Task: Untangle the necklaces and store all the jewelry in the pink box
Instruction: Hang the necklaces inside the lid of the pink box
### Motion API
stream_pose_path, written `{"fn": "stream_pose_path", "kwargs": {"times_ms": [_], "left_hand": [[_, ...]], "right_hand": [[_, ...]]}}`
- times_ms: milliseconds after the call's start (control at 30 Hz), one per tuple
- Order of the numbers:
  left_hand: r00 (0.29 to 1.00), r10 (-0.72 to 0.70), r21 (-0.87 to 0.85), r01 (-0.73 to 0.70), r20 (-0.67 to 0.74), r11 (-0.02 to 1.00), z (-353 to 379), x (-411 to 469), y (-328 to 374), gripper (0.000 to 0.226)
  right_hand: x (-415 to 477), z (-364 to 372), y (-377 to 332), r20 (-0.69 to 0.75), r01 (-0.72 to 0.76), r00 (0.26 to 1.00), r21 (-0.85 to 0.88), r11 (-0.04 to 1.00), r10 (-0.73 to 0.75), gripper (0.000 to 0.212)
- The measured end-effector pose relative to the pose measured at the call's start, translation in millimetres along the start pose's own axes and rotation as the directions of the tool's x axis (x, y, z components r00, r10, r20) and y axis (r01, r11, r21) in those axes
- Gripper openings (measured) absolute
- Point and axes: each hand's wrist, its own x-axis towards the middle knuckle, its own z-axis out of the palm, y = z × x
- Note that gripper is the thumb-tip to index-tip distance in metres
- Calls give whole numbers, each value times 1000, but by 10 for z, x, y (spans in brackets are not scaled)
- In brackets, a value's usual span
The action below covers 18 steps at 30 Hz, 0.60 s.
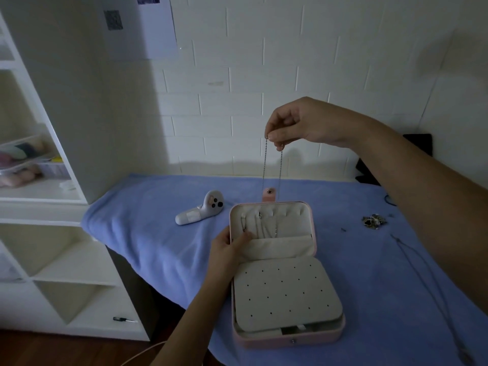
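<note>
Partway: right hand (298, 122) pinches a chain (264, 167) over the pink box (290, 342), left hand (228, 248) grips its lid (295, 211); other chains (264, 227) hung inside, trinket pile (374, 221) at 3 o'clock, necklace (422, 268) at 4 unstored.

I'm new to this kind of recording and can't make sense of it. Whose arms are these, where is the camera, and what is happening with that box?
There is no machine here. These are a person's two bare arms, filmed by one wide-angle camera worn on the head, looking forward and down. The right hand pinches a silver necklace, which hangs in two strands above the open pink box. The left hand grips the left edge of the box's lid, where a few chains hang. The box lies on a blue cloth, along with a white handheld device, a small jewelry pile and a loose thin chain on the right.
</note>
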Motion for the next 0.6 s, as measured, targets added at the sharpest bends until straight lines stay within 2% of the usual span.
{"fn": "stream_pose_path", "kwargs": {"times_ms": [133,400,600], "left_hand": [[1000,2,-34,-2,12,999,-5,0,-7,23],[1000,5,-52,-5,3,999,4,2,-6,14],[1000,6,-81,-5,5,997,10,-32,18,14]], "right_hand": [[-3,16,-25,12,-3,1000,-16,1000,4,10],[-63,65,-20,71,-18,997,-63,998,22,6],[-122,210,82,75,-37,996,-129,991,47,4]]}}
